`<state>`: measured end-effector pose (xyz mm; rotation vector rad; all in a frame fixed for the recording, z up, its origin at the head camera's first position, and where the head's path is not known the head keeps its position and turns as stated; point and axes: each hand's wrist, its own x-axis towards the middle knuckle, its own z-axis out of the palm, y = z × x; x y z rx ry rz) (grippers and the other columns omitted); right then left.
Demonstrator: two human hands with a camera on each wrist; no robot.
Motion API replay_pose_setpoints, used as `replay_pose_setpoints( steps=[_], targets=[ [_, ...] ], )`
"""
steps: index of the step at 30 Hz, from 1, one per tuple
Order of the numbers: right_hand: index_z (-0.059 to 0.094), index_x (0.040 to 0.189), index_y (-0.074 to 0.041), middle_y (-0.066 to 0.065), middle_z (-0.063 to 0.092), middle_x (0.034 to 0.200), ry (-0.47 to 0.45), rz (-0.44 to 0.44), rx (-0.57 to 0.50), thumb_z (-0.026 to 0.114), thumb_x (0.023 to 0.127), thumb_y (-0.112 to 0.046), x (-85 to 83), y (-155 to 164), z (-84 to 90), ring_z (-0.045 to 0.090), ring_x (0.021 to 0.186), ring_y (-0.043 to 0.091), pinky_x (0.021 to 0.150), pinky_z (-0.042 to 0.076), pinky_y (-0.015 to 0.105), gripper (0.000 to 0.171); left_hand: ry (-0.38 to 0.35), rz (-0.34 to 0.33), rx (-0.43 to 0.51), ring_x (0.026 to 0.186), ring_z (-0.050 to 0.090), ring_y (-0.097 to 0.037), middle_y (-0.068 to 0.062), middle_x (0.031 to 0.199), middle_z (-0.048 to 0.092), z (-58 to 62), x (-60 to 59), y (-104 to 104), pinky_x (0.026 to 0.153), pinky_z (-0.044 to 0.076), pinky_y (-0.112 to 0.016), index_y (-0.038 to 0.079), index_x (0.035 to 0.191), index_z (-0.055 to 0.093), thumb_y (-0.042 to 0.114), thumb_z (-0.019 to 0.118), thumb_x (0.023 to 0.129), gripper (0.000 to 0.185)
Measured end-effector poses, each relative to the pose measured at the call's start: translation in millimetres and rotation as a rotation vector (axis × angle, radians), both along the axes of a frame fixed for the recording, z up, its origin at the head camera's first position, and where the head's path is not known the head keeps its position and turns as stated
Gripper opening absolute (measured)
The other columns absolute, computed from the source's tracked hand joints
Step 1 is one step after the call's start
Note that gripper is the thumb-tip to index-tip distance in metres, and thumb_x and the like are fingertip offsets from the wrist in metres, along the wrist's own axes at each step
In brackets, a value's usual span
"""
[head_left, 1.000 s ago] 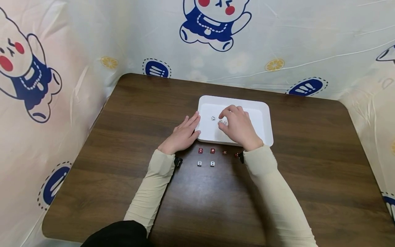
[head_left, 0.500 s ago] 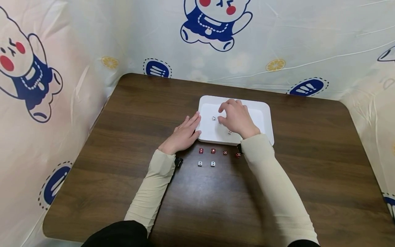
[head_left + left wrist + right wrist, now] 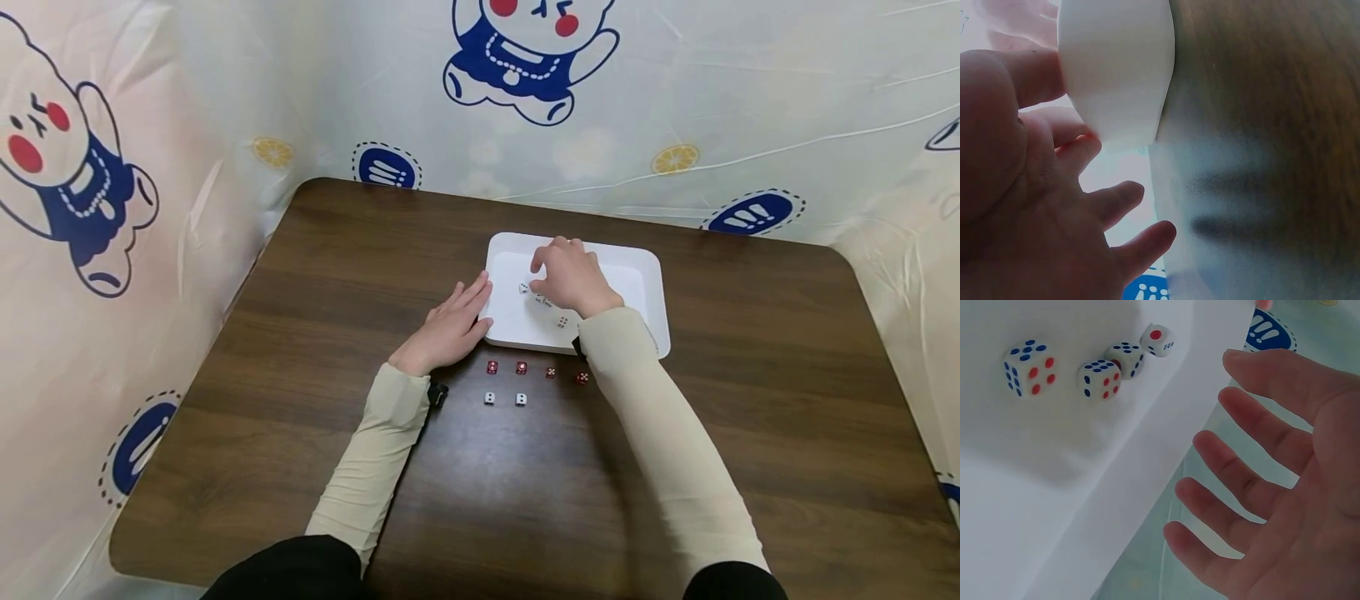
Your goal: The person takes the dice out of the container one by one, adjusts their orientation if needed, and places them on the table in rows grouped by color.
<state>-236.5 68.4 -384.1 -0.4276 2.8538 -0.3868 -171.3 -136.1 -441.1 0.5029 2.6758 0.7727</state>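
My left hand point(image 3: 446, 327) rests against the left end of a white tray point(image 3: 636, 283), its thumb and fingers spread along the wall. In the left wrist view the thumb and index finger touch the tray's wall point(image 3: 1116, 69), and the other fingers stick out beyond it. My right hand point(image 3: 572, 277) hovers over the tray with fingers apart and loosely bent, nothing between them. Several white dice with red and blue pips lie in the tray; the right wrist view shows a large die point(image 3: 1029, 369) apart and a smaller die point(image 3: 1100, 380) in a close group.
On the brown wooden table point(image 3: 360, 275), just in front of the tray, several red dice form a row, one red die point(image 3: 521, 367) among them. Two white dice, one a white die point(image 3: 489, 399), sit nearer to me. A printed curtain point(image 3: 315, 75) surrounds the table's back and sides.
My right hand has drawn back farther over the tray, and a die near the tray's front has come out from under it. My left hand has stayed at the tray's left end.
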Motion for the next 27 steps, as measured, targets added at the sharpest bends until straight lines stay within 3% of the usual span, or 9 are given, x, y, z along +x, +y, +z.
replay_pose_setpoints(
  steps=[17, 27],
  targets=[
    [0.067, 0.108, -0.01, 0.015, 0.053, 0.127, -0.122, -0.027, 0.049, 0.07, 0.087, -0.022, -13.8, -9, -13.0, 0.039, 0.118, 0.035, 0.104, 0.031, 0.057, 0.024, 0.007, -0.004, -0.001, 0.151, 0.005, -0.032, 0.01, 0.164, -0.002, 0.3, 0.8, 0, 0.114, 0.018, -0.062, 0.019, 0.156, 0.013, 0.037, 0.035, 0.104, 0.06],
    [0.067, 0.107, -0.011, 0.014, 0.052, 0.125, -0.133, -0.027, 0.078, 0.069, 0.087, -0.021, -15.2, -11, -15.4, 0.039, 0.115, 0.033, 0.104, 0.03, 0.057, 0.023, 0.007, -0.001, 0.003, 0.151, 0.004, -0.031, 0.01, 0.163, -0.001, -0.3, 0.8, 0, 0.114, 0.018, -0.062, 0.019, 0.156, 0.013, 0.037, 0.035, 0.104, 0.06]
  ],
)
